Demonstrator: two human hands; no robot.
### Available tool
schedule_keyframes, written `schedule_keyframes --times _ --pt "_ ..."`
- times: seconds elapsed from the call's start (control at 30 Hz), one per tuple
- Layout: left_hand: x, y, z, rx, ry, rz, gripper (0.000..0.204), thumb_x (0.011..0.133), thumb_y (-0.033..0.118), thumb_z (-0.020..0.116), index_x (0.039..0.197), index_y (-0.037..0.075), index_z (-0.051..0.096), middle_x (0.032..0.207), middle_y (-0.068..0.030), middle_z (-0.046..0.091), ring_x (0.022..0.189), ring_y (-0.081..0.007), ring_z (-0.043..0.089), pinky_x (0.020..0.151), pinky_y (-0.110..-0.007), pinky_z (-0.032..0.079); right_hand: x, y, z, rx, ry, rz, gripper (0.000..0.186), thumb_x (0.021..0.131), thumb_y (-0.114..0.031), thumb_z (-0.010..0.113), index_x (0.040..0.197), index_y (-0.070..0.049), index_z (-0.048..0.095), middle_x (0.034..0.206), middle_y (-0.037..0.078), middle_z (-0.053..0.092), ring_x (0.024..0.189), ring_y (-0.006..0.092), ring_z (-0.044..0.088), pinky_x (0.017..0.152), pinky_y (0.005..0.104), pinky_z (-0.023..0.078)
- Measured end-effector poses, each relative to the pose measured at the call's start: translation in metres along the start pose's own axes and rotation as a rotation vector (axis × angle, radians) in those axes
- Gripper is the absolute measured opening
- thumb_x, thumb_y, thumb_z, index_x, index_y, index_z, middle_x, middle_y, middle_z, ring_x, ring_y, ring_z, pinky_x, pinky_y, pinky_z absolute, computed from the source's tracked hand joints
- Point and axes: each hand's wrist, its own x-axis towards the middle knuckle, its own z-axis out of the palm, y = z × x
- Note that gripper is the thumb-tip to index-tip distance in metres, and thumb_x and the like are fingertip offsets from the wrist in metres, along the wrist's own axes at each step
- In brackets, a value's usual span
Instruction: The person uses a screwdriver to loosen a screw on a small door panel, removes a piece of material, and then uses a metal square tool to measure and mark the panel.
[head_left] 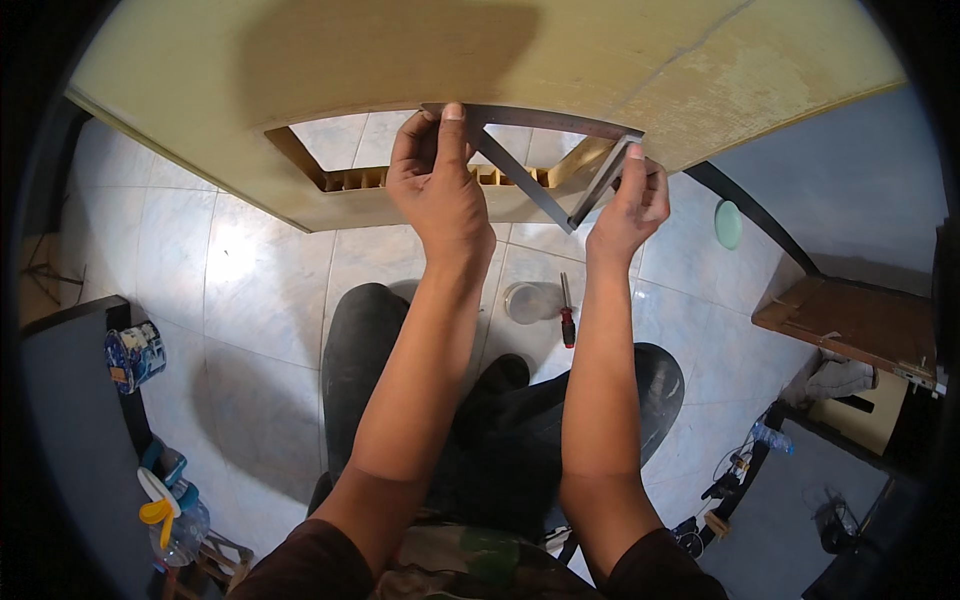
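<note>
My left hand (pixel 437 185) pinches the upper left corner of a metal triangular square (pixel 530 117), its thumb on top and the other fingers curled behind. My right hand (pixel 630 200) grips the square's thicker right-hand bar near its upper end. The square lies against a pale yellow wooden panel (pixel 380 50), along the upper edge of a long rectangular cutout. Its diagonal strip crosses the opening, and its lower corner hangs over the panel's near edge. A ribbed inner edge shows inside the cutout, with floor tiles visible through it.
A red-and-black screwdriver (pixel 568 325) lies by a clear container (pixel 523 305) between my knees. A green lid (pixel 728 225) and brown board (pixel 845 325) are at the right, with cables (pixel 735 465) lower down. A paint tin (pixel 135 355) and plastic bottles (pixel 180 540) stand at the left.
</note>
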Motion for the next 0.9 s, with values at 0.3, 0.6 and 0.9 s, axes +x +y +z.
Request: schedule_keyframes --times 0.3,0.6,0.9 --pt "0.000 0.003 0.002 -0.006 0.021 0.008 0.019 0.097 0.013 0.074 0.108 -0.001 0.067 0.092 -0.0028 0.070 0.082 -0.0074 0.061 0.075 -0.023 0.049 -0.002 -0.016 0.002 -0.256 0.208 -0.334 0.026 0.098 -0.021 0.069 0.095 0.003 0.061 0.093 0.009 0.064 0.086 0.0147 0.060 0.079 0.0292 0.050" --pt "0.003 -0.002 -0.001 0.033 -0.001 0.023 0.018 0.095 0.016 0.076 0.107 0.005 0.068 0.093 0.0008 0.068 0.081 -0.0058 0.059 0.073 -0.022 0.047 0.008 -0.068 -0.009 -0.234 0.125 -0.485 0.019 0.093 -0.012 0.073 0.102 0.002 0.063 0.096 0.010 0.064 0.088 0.0182 0.061 0.082 0.0305 0.051" --pt "0.002 -0.003 -0.005 0.011 -0.019 0.065 0.019 0.094 0.015 0.077 0.105 0.003 0.067 0.095 -0.0030 0.069 0.083 -0.0082 0.063 0.073 -0.022 0.048 0.024 -0.036 -0.196 -0.764 -0.284 -0.223 0.019 0.089 -0.003 0.078 0.099 -0.001 0.062 0.085 0.003 0.065 0.076 0.0107 0.060 0.072 0.0255 0.050"
